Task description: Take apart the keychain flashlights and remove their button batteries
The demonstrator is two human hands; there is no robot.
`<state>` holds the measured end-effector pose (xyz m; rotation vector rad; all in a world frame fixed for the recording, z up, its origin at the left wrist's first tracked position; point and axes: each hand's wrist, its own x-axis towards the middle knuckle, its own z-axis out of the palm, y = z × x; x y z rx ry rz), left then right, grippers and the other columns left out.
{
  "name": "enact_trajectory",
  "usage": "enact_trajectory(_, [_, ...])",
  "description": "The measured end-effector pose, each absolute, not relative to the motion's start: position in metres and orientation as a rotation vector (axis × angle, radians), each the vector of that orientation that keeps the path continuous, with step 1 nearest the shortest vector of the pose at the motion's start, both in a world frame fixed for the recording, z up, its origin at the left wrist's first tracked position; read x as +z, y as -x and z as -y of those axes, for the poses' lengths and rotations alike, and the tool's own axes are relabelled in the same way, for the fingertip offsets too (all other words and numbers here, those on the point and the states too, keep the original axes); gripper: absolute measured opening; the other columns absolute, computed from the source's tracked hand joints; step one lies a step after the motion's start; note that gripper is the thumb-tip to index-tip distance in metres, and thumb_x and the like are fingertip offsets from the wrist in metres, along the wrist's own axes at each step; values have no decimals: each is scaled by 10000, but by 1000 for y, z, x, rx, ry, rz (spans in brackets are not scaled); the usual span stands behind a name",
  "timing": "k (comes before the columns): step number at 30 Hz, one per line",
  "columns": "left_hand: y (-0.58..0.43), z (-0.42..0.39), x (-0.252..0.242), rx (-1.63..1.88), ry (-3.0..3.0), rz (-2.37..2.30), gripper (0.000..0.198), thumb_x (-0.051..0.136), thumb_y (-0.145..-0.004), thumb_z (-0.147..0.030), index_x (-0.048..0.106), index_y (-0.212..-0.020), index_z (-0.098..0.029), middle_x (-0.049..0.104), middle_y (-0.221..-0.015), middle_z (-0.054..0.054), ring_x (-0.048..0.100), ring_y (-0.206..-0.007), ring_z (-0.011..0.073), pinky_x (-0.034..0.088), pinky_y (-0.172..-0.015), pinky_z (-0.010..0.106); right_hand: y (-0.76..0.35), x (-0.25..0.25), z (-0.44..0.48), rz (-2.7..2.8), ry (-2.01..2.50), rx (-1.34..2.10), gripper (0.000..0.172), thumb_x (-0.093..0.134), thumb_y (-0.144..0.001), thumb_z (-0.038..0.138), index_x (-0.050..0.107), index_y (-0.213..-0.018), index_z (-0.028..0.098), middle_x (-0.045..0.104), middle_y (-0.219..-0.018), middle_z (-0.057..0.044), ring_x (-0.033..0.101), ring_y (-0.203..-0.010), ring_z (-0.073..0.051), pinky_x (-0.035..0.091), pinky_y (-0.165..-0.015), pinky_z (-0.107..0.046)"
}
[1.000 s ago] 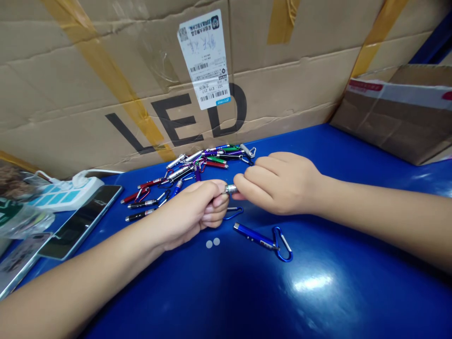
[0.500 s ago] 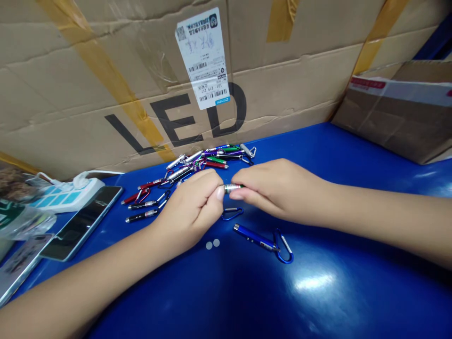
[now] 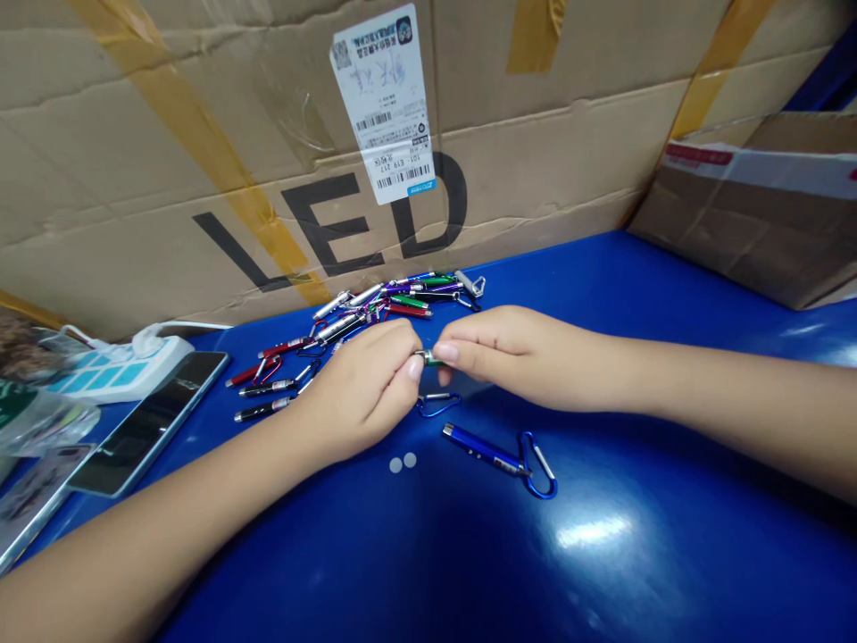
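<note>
Between my two closed hands is a small green and silver pen-style flashlight (image 3: 430,357), mostly hidden by the fingers. My left hand (image 3: 371,384) wraps around its left end, thumb on top. My right hand (image 3: 515,357) pinches its right end between thumb and fingers. Just below them lies a blue carabiner clip (image 3: 438,405); whether it is joined to anything is hidden. Nearer to me rest a blue pen-style flashlight (image 3: 483,449) with its own blue carabiner (image 3: 539,466) and two small pale discs (image 3: 403,463).
Behind my hands lies a pile of similar flashlights (image 3: 408,302) in several colours, against a big cardboard box (image 3: 234,134). To the left are a phone (image 3: 151,424), a white power strip (image 3: 120,371) and a plastic bag (image 3: 46,420). Another carton (image 3: 750,214) stands at right on the blue table (image 3: 669,402).
My right hand's fingers have shifted their grip: the thumb now lies on top, closer to the left hand, and less of the flashlight shows. The left hand stays nearly in place.
</note>
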<state>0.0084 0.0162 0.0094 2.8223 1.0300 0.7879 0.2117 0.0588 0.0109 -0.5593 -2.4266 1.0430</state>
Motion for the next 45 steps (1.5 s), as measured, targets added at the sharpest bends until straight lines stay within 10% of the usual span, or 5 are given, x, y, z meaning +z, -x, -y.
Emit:
enact_trajectory(9, [-8,-17,12,728,-2774,-1032,253,339,-954,-198,459,-733,-178,471,-699,-6,447,-652,129,365,-628,257,-215,8,-63,2235,653,1683,429,465,-919,549,584,-813,150,366,-523,88,275,-421,-50,228,-401,-208])
enact_trajectory(18, [9,-42,8,204,-2469,-1749,326,571,-848,-502,616,-806,-182,632,-765,16,558,-681,179,389,-612,286,-209,-11,-81,2360,843,1019,397,409,-956,383,666,-782,136,533,-645,23,480,-619,-95,350,-651,-240])
enact_trajectory(38, [-3,-28,9,613,-2596,-1577,110,579,-817,-280,555,-760,-188,629,-648,-29,600,-579,120,415,-555,216,-207,-19,-79,2394,846,806,363,402,-953,361,629,-774,142,597,-699,-9,532,-679,-127,367,-654,-246])
enact_trajectory(45, [-3,-31,8,576,-2327,-1453,358,514,-873,-320,531,-1199,-171,677,-784,-4,647,-661,138,484,-617,245,-207,-25,-78,2461,703,644,333,404,-959,349,553,-737,151,528,-650,14,479,-614,-105,326,-624,-238])
